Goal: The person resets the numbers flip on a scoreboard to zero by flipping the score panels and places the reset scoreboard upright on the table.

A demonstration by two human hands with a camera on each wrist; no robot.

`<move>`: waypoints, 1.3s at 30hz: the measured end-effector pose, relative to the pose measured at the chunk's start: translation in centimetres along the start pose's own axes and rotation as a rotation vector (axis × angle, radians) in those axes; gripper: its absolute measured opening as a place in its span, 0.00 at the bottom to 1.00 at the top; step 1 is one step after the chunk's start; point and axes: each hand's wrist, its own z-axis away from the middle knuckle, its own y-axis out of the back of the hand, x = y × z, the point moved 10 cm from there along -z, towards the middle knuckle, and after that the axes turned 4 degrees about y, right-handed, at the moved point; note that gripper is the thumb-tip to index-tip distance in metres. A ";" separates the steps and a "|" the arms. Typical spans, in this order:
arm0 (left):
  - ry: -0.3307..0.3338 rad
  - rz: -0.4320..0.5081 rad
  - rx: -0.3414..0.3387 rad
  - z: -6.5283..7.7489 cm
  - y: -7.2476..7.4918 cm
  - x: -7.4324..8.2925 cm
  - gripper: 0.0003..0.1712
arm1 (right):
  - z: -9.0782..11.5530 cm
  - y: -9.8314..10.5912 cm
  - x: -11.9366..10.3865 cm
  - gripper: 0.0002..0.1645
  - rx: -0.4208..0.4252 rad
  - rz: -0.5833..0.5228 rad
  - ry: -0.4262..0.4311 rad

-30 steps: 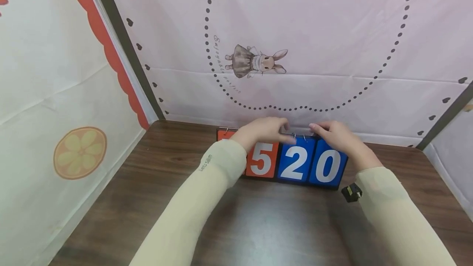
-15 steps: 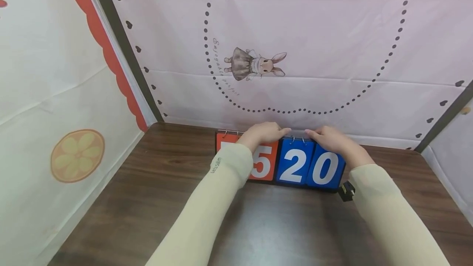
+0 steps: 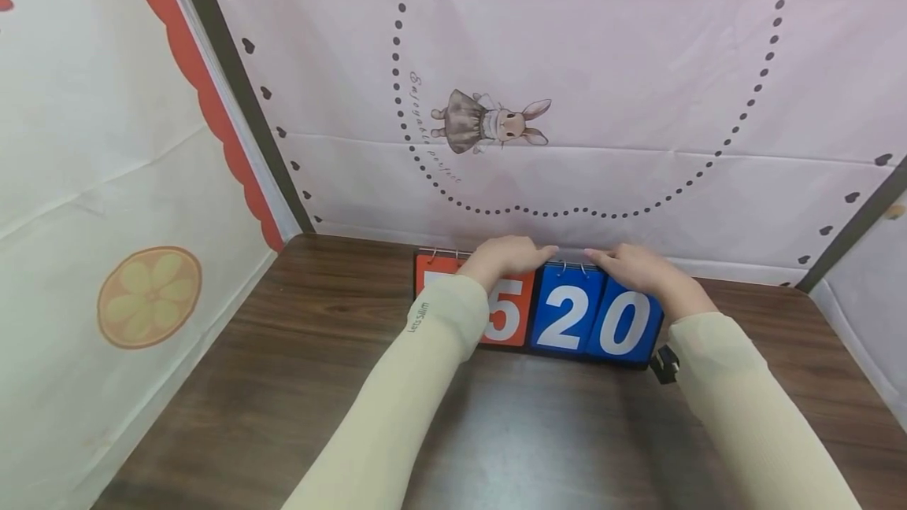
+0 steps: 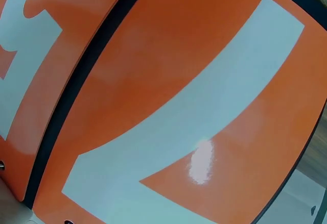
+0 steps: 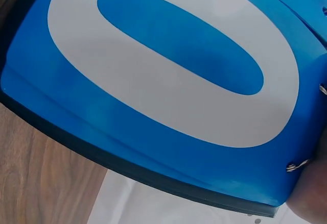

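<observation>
Left cloth: it hangs along the table's left side, with an orange slice printed on it.
Red cards: the 7 card is partly covered by the left sleeve in the head view; the 5 card sits beside it.
Left hand: it touches the scoreboard's top edge above the red cards, thumb extended rightward; the other fingers are hidden, so their grip cannot be told.
Scoreboard: it stands at the table's back edge, about midway between the back corners.
Blue cards: the 2 card, then the 0 card.
Right hand: it touches the top edge above the 0 card, thumb pointing left; whether the hidden fingers grip cannot be told.
</observation>
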 end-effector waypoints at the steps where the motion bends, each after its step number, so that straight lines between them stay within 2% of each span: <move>1: 0.006 -0.003 -0.002 0.0 0.0 -0.1 0.34 | 0.0 -0.1 0.0 0.40 -0.009 -0.005 -0.006; 14: -0.023 0.075 -0.044 0.0 -0.1 0.2 0.34 | 0.1 -0.1 0.1 0.40 -0.031 -0.064 0.000; 24: -0.057 0.195 -0.103 -0.1 -0.2 0.4 0.35 | 0.3 -0.1 0.3 0.46 -0.050 -0.154 -0.039; 30: -0.106 0.259 -0.138 0.2 -0.2 0.7 0.38 | 0.2 -0.2 0.2 0.45 -0.060 -0.193 -0.021; 34: -0.147 0.257 -0.139 0.2 -0.1 0.9 0.38 | 0.1 -0.2 0.3 0.43 -0.062 -0.206 -0.007; 39: -0.162 0.233 -0.133 0.0 0.0 0.9 0.36 | 0.1 -0.2 0.5 0.39 -0.063 -0.217 0.002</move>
